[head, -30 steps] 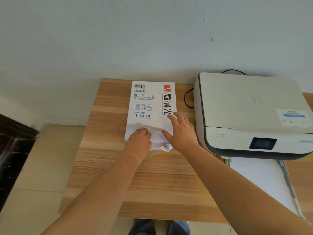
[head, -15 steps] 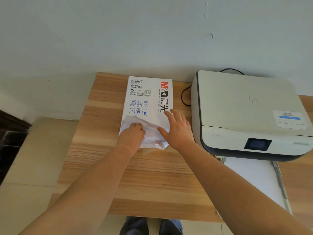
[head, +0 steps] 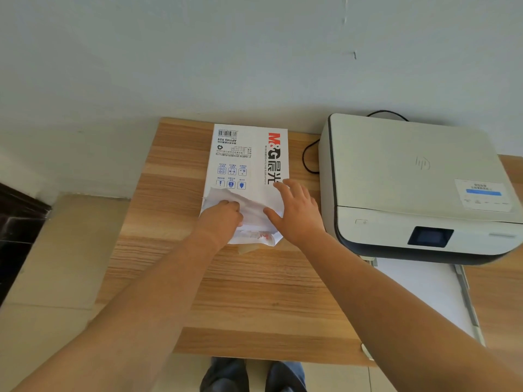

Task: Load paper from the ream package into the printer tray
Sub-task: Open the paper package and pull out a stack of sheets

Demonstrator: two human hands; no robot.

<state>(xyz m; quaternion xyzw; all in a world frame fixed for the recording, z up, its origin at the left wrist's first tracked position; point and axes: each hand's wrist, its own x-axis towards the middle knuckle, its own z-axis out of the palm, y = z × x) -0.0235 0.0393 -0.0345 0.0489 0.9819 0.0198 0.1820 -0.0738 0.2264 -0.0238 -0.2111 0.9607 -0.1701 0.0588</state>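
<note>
The left hand [head: 219,222] is curled into a loose fist at the torn near end of the white paper-wrapped ream package [head: 249,162], its fingertips tucked under the ragged flap of wrapper; whether sheets are pinched there cannot be told. The right hand [head: 297,215] is laid flat with fingers spread on the right side of the same package, pressing it down, the thumb resting on the crumpled torn wrapper.

The package is set lengthwise on the light striped wooden worktop [head: 254,292], its far end close to the pale wall [head: 226,58], with red and black lettering and a barcode printed on top. Just right of the package stands a cream flatbed printer with a dark base and small dark screen [head: 410,179], a black cable [head: 307,157] looped between the two. In front of the printer its grey-railed paper tray [head: 467,301] is drawn out, with a white sheet surface [head: 424,290] lying in it.
</note>
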